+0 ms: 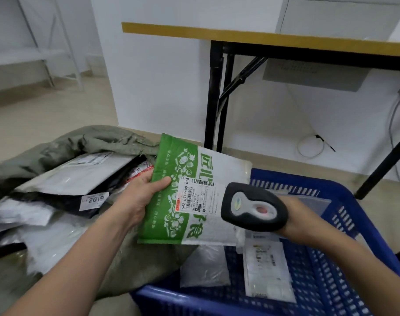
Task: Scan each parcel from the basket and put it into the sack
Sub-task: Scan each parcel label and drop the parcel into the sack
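The person's left hand [141,197] holds a green-and-white padded mailer [219,169] up by its left edge: the thumb lies pressed across the green front and the fingers are curled behind, so the edge is pinched between them. The mailer is in the air, above the gap where the sack meets the basket, tilted with its printed face towards the person. A white shipping label [201,197] with a barcode is stuck across its middle.

The right hand [295,221] grips a black and grey barcode scanner [253,207] by the handle. The scanner's head hides most of the fingers, and it points at the label from just beside the mailer's right half.

Below the right forearm is the blue plastic basket [320,293]. A flat white labelled parcel [266,270] and a translucent plastic bag [204,265] lie on its lattice floor.

To the left, the olive-green sack [98,140] slumps open on the floor, its mouth towards the person. Grey and white poly mailers [80,176] are piled inside it, one dark one carrying a tag that reads 2019 [94,200].

Behind stands a folding table [263,39] with a yellow edge and black legs, against a white wall. A thin cable [310,147] is looped on the floor under it. A white shelving rack [46,53] stands at the far left
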